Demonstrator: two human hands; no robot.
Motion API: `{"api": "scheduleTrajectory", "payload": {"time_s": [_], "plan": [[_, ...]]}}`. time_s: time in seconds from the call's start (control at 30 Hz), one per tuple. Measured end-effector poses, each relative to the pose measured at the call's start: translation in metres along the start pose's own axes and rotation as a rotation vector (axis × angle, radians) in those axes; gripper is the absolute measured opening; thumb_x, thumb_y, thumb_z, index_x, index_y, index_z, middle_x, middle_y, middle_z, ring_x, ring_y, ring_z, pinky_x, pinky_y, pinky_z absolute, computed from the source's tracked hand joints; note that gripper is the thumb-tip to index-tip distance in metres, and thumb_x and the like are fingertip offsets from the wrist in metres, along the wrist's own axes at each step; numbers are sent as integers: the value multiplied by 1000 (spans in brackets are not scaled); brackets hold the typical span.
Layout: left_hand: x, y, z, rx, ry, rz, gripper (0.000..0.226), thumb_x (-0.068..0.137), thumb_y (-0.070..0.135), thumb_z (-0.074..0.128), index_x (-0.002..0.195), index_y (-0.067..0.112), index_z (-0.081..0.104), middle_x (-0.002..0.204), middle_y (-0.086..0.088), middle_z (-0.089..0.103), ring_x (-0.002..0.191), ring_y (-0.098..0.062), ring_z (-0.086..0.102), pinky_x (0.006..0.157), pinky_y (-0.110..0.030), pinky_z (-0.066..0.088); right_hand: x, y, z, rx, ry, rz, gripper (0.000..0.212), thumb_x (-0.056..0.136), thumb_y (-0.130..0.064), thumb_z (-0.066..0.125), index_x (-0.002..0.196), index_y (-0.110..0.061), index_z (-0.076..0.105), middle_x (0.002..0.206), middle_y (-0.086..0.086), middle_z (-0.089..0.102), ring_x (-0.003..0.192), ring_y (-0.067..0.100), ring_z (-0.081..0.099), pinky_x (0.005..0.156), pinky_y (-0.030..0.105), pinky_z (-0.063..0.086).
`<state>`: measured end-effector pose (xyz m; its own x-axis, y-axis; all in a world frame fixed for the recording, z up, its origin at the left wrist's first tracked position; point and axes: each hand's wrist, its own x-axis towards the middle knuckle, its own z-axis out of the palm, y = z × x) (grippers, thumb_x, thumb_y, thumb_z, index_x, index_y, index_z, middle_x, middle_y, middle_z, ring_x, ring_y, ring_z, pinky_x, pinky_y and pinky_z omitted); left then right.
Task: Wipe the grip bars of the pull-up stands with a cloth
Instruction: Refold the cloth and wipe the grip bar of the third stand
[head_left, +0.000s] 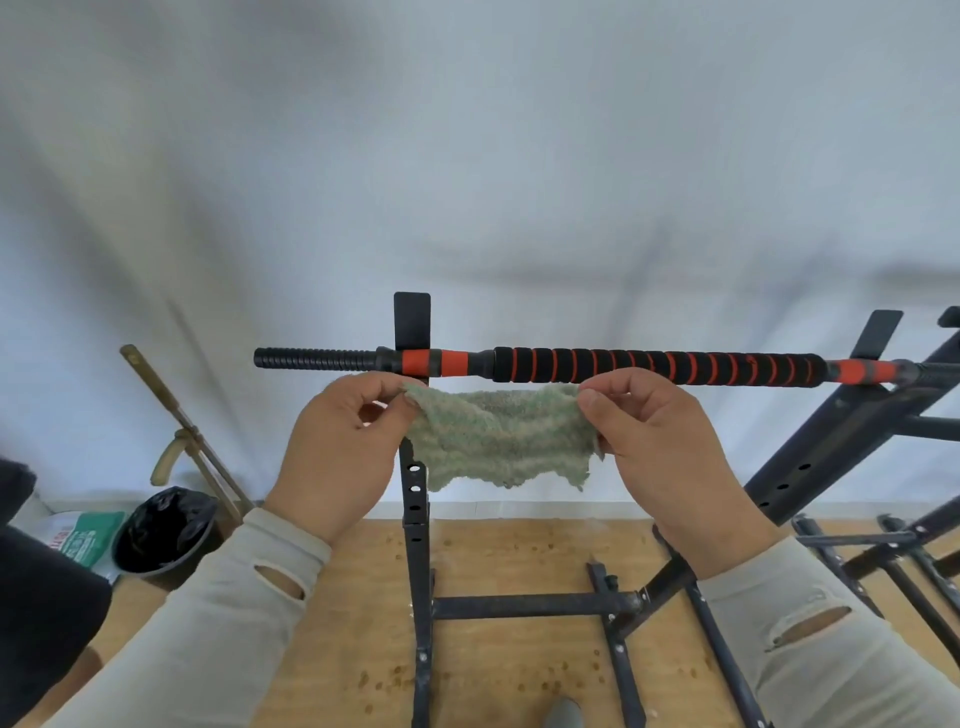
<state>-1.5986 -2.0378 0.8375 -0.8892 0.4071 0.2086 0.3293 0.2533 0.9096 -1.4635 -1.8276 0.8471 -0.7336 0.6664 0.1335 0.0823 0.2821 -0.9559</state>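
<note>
Grip bar (597, 366) lies crosswise just above and beyond my hands, long axis running left to right, while my left hand (337, 447) and right hand (670, 447) each pinch an upper corner of the cloth (498, 436) stretched beneath it, both about equally near.

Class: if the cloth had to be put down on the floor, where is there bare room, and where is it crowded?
Bare wood floor lies between the black bin and the stand's upright. Right of the upright it is crowded: base bars and a second stand's legs cross the floor. Both hands pinch the cloth.
</note>
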Motion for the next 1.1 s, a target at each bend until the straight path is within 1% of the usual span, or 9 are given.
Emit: {"api": "scheduleTrajectory", "payload": {"time_s": [0.1,0.2,0.3,0.43,0.53,0.67,0.8,0.93,1.1], "plan": [[1,0,-5,172,47,87,22,99,26,60,88,42,71,80,10,70,70,-11,59,65,-16,42,-1,0,1,-32,-2,-44,14,99,-18,65,89,-25,73,84,-2,73,76,11,65,73,29,56],[3,-2,-7,167,38,75,18,101,25,55,96,34,70,75,6,71,70,-14,65,65,-17,49,0,-1,4,-60,12,-56,13,99,-20,65,89,-26,73,86,1,73,84,23,67,80,38,59],[5,3,-6,-45,13,4,20,103,18,54,97,26,71,83,7,77,78,-9,73,74,-21,59,0,0,5,-103,8,-58,14,100,-22,62,90,-27,70,84,-1,73,83,21,69,86,46,60],[10,12,-8,-365,-56,-132,18,102,10,55,101,13,73,90,-9,79,85,-25,77,80,-33,63,0,3,8,-184,-35,-16,13,106,-29,52,96,-28,61,82,-3,76,80,14,74,85,46,60],[10,16,-9,-371,-48,-106,21,103,10,53,101,15,74,88,-10,79,80,-27,77,75,-31,64,-1,3,10,-247,-61,16,12,107,-31,47,100,-28,56,86,-4,75,82,17,74,81,39,62],[11,17,-9,-324,-1,-22,22,102,9,54,99,15,74,86,-4,79,79,-23,76,70,-24,62,0,-3,13,67,-103,53,23,107,-13,50,109,-28,67,100,3,75,87,16,74,88,38,62],[13,18,-14,-471,6,-35,26,100,3,54,102,15,76,98,-8,79,95,-27,75,79,-28,62,4,-14,18,269,-87,38,26,101,2,54,104,-16,73,88,6,73,76,20,70,87,40,63],[16,21,-20,-491,115,11,21,97,14,64,90,26,80,95,-7,79,95,-28,74,85,-37,61,6,-24,26,165,-70,-77,3,94,-16,72,92,-17,73,84,7,73,74,26,65,78,40,58],[21,22,-25,-475,155,37,24,92,5,67,99,27,74,94,2,78,92,-16,72,86,-36,58,11,-28,35,187,-82,-118,4,93,-15,73,90,-17,73,82,9,73,71,24,65,76,43,59]]}}
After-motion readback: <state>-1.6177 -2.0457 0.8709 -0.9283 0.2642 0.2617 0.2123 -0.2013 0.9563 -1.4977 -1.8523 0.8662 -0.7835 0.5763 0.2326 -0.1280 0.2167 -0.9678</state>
